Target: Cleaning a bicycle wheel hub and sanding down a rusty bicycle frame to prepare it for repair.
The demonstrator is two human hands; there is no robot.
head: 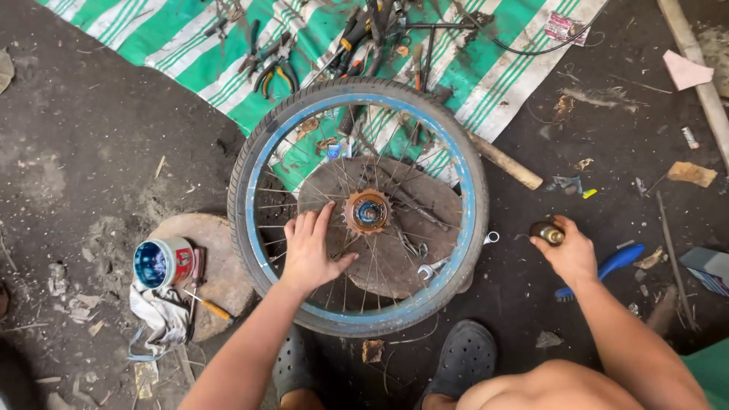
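Note:
A bicycle wheel (pixel 244 175) with a blue rim and black tyre lies flat on a round wooden block (pixel 425 205) on the ground. A rusty sprocket hub (pixel 367 212) sits at its middle. My left hand (pixel 310 250) rests palm down on the spokes just left of the hub, fingers spread. My right hand (pixel 569 250) is to the right of the wheel, closed on a small dark bottle with a brass-coloured top (pixel 548 232).
A green and white striped sheet (pixel 197 53) behind the wheel carries pliers (pixel 273 72) and other tools. Spanners (pixel 429 267) lie under the spokes. A grease tin (pixel 162 263), rag and screwdriver (pixel 209 305) sit left. A blue-handled brush (pixel 615 262) lies right. My feet in dark clogs (pixel 463 357) are below.

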